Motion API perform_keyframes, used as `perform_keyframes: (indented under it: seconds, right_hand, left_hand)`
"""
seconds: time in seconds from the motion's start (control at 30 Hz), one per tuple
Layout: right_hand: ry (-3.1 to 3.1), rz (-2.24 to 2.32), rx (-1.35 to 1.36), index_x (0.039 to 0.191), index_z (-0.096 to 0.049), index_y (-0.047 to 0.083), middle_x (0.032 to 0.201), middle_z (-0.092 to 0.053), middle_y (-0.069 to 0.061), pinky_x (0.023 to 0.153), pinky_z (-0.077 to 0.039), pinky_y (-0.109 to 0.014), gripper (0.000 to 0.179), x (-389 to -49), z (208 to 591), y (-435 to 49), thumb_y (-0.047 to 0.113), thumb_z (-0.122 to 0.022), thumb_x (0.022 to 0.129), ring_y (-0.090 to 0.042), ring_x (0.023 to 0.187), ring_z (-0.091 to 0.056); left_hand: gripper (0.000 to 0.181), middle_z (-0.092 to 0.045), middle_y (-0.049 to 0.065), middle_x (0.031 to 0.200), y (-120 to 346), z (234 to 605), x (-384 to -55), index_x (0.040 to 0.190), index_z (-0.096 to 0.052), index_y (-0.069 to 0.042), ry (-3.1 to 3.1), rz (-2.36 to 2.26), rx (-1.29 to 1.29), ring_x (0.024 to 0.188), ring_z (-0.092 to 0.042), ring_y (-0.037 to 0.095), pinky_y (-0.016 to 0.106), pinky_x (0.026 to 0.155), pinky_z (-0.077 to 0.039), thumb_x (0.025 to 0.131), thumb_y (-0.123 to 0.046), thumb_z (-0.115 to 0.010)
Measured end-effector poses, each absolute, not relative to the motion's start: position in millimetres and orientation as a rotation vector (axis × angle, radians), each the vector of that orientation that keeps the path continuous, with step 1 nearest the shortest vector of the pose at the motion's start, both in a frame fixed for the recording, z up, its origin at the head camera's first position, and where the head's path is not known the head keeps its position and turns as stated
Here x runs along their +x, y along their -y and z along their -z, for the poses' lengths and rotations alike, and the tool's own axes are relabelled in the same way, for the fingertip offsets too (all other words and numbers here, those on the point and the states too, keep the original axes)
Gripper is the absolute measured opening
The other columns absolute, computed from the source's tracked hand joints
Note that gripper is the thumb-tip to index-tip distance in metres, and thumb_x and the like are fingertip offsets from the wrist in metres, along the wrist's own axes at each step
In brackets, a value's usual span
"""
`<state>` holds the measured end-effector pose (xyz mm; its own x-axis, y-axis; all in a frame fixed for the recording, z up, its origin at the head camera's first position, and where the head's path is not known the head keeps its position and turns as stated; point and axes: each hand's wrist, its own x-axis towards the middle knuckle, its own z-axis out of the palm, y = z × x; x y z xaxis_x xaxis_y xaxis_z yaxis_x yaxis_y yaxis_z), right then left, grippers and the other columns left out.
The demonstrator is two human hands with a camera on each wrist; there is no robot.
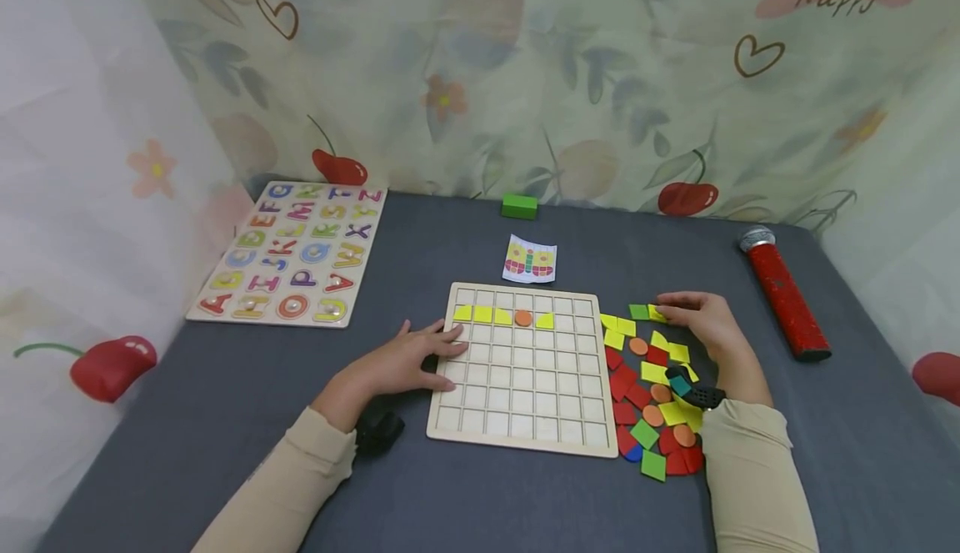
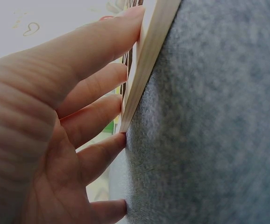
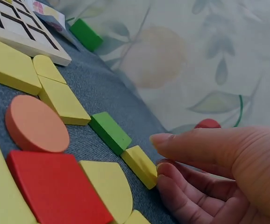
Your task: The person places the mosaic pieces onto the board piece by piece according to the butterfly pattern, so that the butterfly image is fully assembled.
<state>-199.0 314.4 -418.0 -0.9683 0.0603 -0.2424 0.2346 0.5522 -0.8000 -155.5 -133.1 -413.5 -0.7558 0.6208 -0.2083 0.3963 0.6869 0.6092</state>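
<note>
My left hand (image 1: 408, 359) rests on the left edge of a wooden grid board (image 1: 525, 425), fingers spread and fairly straight; the left wrist view shows fingertips against the board's side (image 2: 146, 60). Along one upper row of the board lie several yellow pieces (image 1: 483, 314) and an orange disc (image 1: 523, 318). Off the board's far right corner, my right hand (image 1: 705, 324) is at a small yellow tile (image 3: 140, 166). Its fingertips touch or nearly touch that tile's end, with the thumb above. A green tile (image 3: 110, 133) adjoins the yellow one.
Loose red tiles (image 1: 622, 382), yellow, green and orange pieces spread right of the board. Behind it lie a butterfly pattern card (image 1: 529, 261) and a green block (image 1: 519, 207). An alphabet board (image 1: 281, 265) is at left, a red microphone (image 1: 787, 299) at right.
</note>
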Motion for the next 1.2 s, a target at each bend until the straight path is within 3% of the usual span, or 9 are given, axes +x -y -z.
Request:
perform_keyframes:
  seconds: [0.2, 0.37, 0.53, 0.67, 0.93, 1.2]
  right_hand:
    - [-2.612, 1.365, 0.278, 0.128, -0.054, -0.001, 0.099, -0.057, 0.014, 0.073, -0.046, -0.014, 0.055, -200.7, 422.4, -317.4, 0.035, -0.065, 0.087, 0.003, 0.083, -0.052]
    - [-2.647, 1.334, 0.243, 0.124, -0.057, -0.004, 0.084, -0.059, 0.018, 0.070, -0.047, -0.014, 0.049, -198.8, 422.9, -317.5, 0.027, -0.066, 0.087, 0.001, 0.077, -0.054]
    - [-2.682, 1.274, 0.208, 0.118, -0.058, -0.007, 0.075, -0.058, 0.010, 0.066, -0.046, -0.017, 0.046, -198.3, 421.6, -315.1, 0.024, -0.067, 0.086, -0.008, 0.072, -0.052]
    - [-2.703, 1.268, 0.191, 0.114, -0.058, -0.007, 0.076, -0.057, 0.008, 0.065, -0.046, -0.018, 0.042, -198.5, 420.8, -313.8, 0.023, -0.067, 0.086, -0.009, 0.071, -0.052]
    - [-2.577, 1.528, 0.198, 0.116, -0.055, -0.008, 0.077, -0.060, 0.023, 0.069, -0.051, -0.014, 0.045, -201.2, 419.8, -314.6, 0.029, -0.060, 0.091, 0.002, 0.073, -0.058]
    - [-2.578, 1.483, 0.144, 0.120, -0.054, -0.007, 0.088, -0.058, 0.016, 0.074, -0.051, -0.013, 0.049, -205.7, 415.4, -296.6, 0.033, -0.058, 0.092, 0.001, 0.076, -0.059]
  left_hand:
    - [0.066, -0.030, 0.002, 0.151, 132.8, 412.1, -155.5, 0.138, -0.046, -0.015, -2.501, -0.764, 0.795, 0.145, -0.011, 0.027, 0.063, 0.110, 0.005, 0.080, -0.033, -0.072]
    - [0.066, -0.030, 0.002, 0.152, 131.6, 411.6, -154.4, 0.138, -0.046, -0.016, -2.499, -0.760, 0.787, 0.146, -0.010, 0.027, 0.063, 0.110, 0.005, 0.080, -0.032, -0.072]
    - [0.066, -0.030, 0.001, 0.152, 131.6, 411.4, -154.5, 0.138, -0.046, -0.016, -2.502, -0.756, 0.770, 0.146, -0.010, 0.026, 0.062, 0.111, 0.005, 0.080, -0.033, -0.072]
    - [0.066, -0.030, 0.000, 0.152, 131.5, 411.9, -154.7, 0.138, -0.046, -0.017, -2.503, -0.752, 0.773, 0.146, -0.010, 0.026, 0.062, 0.111, 0.004, 0.080, -0.033, -0.072]
    - [0.067, -0.030, 0.001, 0.152, 132.4, 411.4, -154.8, 0.138, -0.046, -0.017, -2.506, -0.747, 0.769, 0.146, -0.010, 0.026, 0.062, 0.111, 0.004, 0.079, -0.033, -0.072]
    - [0.067, -0.030, 0.001, 0.152, 132.2, 410.6, -154.9, 0.139, -0.045, -0.017, -2.499, -0.742, 0.773, 0.146, -0.010, 0.026, 0.062, 0.111, 0.004, 0.080, -0.033, -0.072]
